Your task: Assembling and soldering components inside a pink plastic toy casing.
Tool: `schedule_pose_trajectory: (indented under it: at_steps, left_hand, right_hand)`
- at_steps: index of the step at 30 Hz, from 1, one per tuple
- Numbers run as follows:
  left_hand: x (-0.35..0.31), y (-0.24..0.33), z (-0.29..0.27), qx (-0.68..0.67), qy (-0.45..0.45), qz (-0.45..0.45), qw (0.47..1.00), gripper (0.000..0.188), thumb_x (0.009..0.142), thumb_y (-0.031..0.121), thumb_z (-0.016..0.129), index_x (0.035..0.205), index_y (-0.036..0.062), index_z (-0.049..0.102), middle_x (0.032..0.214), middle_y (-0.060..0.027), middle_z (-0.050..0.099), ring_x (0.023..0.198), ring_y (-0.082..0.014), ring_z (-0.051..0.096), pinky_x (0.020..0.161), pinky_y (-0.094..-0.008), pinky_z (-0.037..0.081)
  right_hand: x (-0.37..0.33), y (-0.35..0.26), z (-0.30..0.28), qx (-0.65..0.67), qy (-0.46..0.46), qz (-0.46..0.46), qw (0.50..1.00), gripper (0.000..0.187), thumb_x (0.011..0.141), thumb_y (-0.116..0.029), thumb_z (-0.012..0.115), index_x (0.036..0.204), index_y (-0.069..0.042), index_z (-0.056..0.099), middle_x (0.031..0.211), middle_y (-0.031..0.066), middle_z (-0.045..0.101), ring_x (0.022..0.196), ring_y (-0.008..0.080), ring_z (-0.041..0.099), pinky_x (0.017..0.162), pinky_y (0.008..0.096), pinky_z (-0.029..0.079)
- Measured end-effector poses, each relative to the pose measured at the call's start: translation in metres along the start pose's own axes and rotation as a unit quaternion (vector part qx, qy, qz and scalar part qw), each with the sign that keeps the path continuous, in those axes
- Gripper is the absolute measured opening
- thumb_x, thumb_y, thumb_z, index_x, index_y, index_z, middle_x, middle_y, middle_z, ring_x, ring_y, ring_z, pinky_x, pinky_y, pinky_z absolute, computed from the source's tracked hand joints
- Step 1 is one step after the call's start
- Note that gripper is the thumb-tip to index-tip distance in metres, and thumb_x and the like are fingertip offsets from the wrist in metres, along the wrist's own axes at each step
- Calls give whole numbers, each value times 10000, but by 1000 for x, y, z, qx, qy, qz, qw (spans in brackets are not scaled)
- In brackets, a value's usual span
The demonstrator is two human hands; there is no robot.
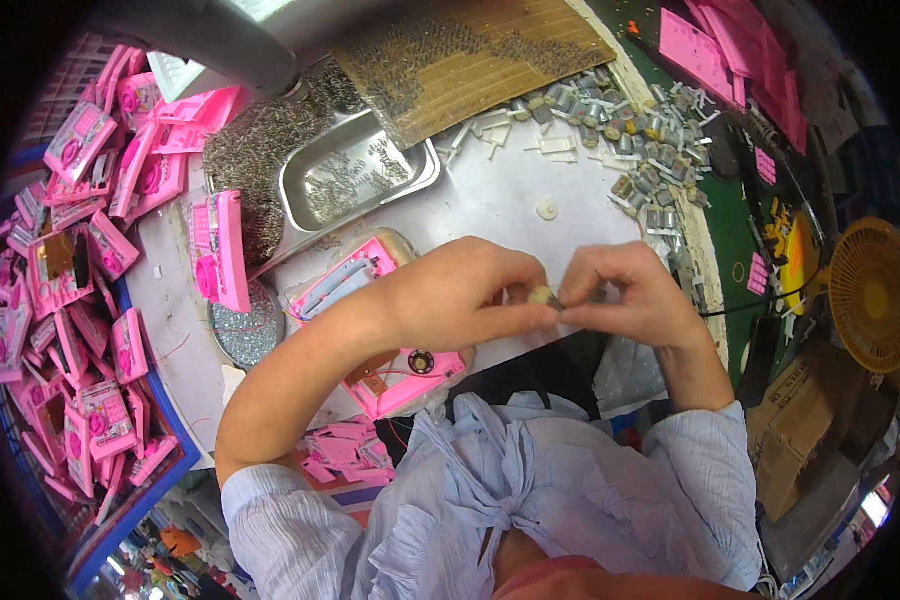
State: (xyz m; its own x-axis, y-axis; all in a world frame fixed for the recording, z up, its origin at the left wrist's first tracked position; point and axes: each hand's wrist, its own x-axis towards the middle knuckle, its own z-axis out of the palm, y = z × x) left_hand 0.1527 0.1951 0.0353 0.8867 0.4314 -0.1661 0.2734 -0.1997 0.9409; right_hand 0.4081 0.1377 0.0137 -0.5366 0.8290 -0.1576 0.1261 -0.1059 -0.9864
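My left hand (pixel 475 290) and my right hand (pixel 625 295) meet above the white worktable, both with fingertips pinched. Between them is a small part with a pale yellowish end (pixel 540 295); the fingers hide most of it, so I cannot tell its kind. Below my left forearm lies an open pink toy housing (pixel 410 385), showing a round black speaker (pixel 421 361) and thin wires. A small white disc (pixel 547 208) rests on the table beyond my hands.
Small silver motors (pixel 660 160) are heaped at the right. A metal tray (pixel 433 165) of small metal pieces stands at the back, beside brown cardboard (pixel 490 60). Pink toy housings (pixel 105 420) fill a blue-edged bin at left. A yellow fan (pixel 867 295) is far right.
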Motion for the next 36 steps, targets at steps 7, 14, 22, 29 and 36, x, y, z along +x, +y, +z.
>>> schedule_pose_trajectory:
  at_steps: [7,14,22,29,36]
  left_hand:
    - [11,-52,-86,264,409,-61,871,142,933,144,694,985,18,732,797,-88,698,717,-142,642,684,-295,510]
    - [43,-63,-124,479,323,4,816,128,860,131,723,971,82,761,1007,-78,680,851,-309,688,756,-411,555]
    - [56,-68,-135,641,231,-56,730,116,844,124,684,916,53,741,940,-98,692,810,-298,716,708,-418,591]
    - [65,-69,-125,700,205,-136,671,206,863,123,573,763,48,738,831,-140,701,753,-295,730,619,-393,590]
    - [65,-61,-123,632,316,-107,699,166,836,137,615,783,23,723,848,-180,704,798,-365,713,701,-458,577]
  right_hand:
    - [-18,16,3,279,76,53,956,488,826,80,753,1263,-19,558,895,0,589,833,58,560,745,192,458]
    - [-5,19,8,272,38,33,961,437,857,29,756,1256,-11,580,909,2,609,840,60,571,761,208,458]
    - [-12,16,6,267,37,46,962,416,867,19,754,1248,-6,588,912,6,622,859,60,584,773,197,457]
    - [-16,12,7,213,107,23,971,552,872,29,716,1399,-17,557,873,-39,565,782,43,516,722,198,420]
    - [0,15,12,-327,111,-61,937,399,896,-39,634,1293,-76,633,928,85,636,835,243,597,811,344,487]
